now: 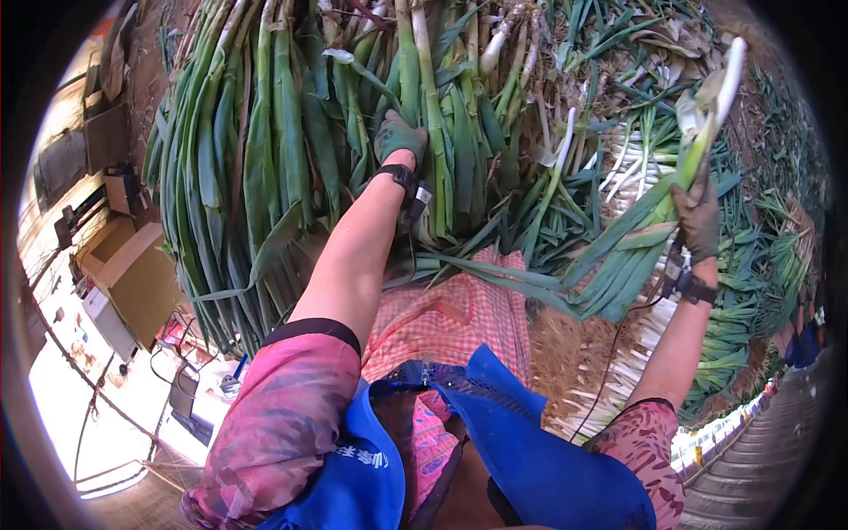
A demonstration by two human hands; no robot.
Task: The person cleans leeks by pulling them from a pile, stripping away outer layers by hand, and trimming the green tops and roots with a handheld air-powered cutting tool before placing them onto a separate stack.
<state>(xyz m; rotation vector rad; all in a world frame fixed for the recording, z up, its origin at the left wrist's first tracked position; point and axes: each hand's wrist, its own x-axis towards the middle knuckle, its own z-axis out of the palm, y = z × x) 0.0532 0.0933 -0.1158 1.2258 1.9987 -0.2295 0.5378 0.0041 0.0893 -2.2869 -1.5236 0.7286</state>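
Observation:
My left hand [400, 140], in a dark green glove, is closed around the stalk of a leek [408, 66] in the big heap at the top. Its fingertips are partly hidden among the leaves. On the right, my gloved right hand [698, 219] grips another leek [693, 159]. The white root end of that leek points up and away, and its long green leaves fan down to the left. The heap of leeks [265, 132] lies side by side across my front, leaves hanging toward me.
Rows of leeks with white stems [632, 168] lie on the ground at the right. A red checked cloth [477, 309] covers my lap. Cardboard boxes [132, 265] stand at the left. Torn leaves and dry peelings [654, 44] litter the top right. A thin cable [609, 362] hangs by my right wrist.

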